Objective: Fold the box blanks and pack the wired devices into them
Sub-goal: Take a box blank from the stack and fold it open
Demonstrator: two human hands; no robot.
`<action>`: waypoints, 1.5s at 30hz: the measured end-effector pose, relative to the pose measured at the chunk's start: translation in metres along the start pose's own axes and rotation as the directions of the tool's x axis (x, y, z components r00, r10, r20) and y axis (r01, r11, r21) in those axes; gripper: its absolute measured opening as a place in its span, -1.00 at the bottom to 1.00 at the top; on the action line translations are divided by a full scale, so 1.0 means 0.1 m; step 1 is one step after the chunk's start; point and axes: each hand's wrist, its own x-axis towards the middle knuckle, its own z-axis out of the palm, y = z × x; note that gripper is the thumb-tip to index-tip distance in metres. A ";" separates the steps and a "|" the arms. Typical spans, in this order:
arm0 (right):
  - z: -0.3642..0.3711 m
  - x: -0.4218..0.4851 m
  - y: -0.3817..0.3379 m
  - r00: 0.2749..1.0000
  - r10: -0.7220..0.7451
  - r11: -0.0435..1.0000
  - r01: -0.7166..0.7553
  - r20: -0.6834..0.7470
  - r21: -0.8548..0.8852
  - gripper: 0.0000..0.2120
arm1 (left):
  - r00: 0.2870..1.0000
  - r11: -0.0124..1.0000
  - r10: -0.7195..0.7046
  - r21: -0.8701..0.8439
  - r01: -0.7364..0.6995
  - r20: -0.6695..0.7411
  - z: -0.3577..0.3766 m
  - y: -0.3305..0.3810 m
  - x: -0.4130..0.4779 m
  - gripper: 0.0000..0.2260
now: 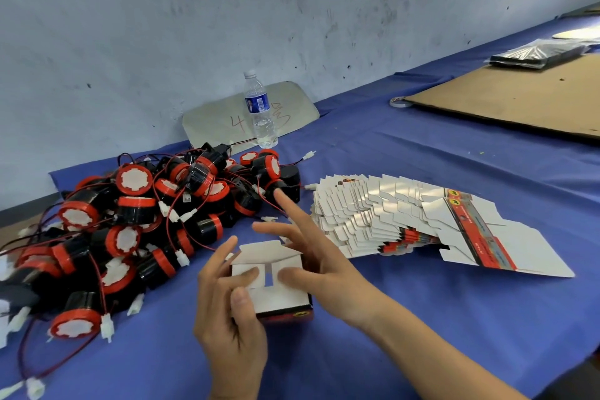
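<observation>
A heap of wired devices [143, 224], black with red caps, is piled on the bench [422, 318] to the left of the box [271, 281]. The box, partly folded with white flaps up, is gripped by the left hand [227, 308], thumb and fingers curled round its left side. Its right flap is pressed by the right hand [311, 263], fingers straight and spread. Right of the box, a fanned stack of box blanks [406, 221] is laid flat.
</observation>
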 end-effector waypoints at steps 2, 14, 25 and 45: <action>0.01 -0.01 0.00 1.000 0.016 0.999 -0.016 0.009 -0.031 -0.28 | 1.000 1.000 0.025 -0.004 -0.025 0.014 0.00 -0.01 0.00 -0.69; 0.05 0.01 0.01 0.989 0.146 0.989 -0.146 0.009 0.021 -0.89 | 0.998 0.998 -0.051 0.025 0.050 0.043 -0.02 0.08 -0.01 -0.51; 0.00 0.03 0.03 0.960 0.212 0.959 -0.168 -0.184 0.227 -0.52 | 0.932 0.948 -0.286 -0.076 0.309 0.224 0.02 0.05 -0.08 -0.18; 0.01 -0.01 0.04 0.993 0.024 0.998 -0.030 -0.112 -0.051 -0.50 | 0.903 0.967 -0.239 0.169 0.189 0.357 -0.03 0.07 0.01 0.24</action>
